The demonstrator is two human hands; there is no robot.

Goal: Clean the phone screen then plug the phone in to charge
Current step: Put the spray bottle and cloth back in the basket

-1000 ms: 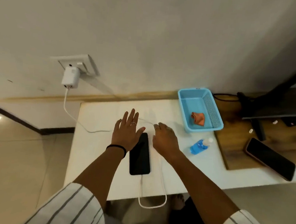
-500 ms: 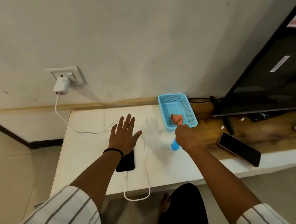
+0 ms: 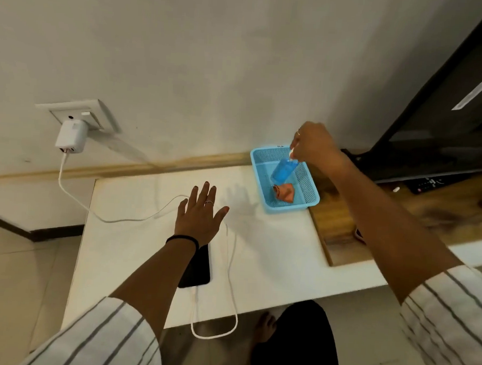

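A black phone (image 3: 198, 269) lies face up on the white table (image 3: 272, 257), partly under my left wrist. A white cable (image 3: 230, 269) runs from its near end, loops off the table edge and goes back to the white charger (image 3: 71, 136) in the wall socket. My left hand (image 3: 199, 215) hovers flat with fingers spread over the phone's far end. My right hand (image 3: 314, 147) grips a blue spray bottle (image 3: 284, 169) by its top, held tilted over the blue basket (image 3: 309, 196). An orange cloth (image 3: 284, 192) lies in the basket.
A wooden board (image 3: 344, 225) lies right of the basket. A large black TV (image 3: 447, 110) stands at the back right with a remote (image 3: 426, 183) below it. My bare foot (image 3: 265, 325) and dark trousers show under the table's near edge.
My right hand left the phone, picked the blue bottle up off the table and lifted it over the basket. My left hand stayed over the phone. The view shifted.
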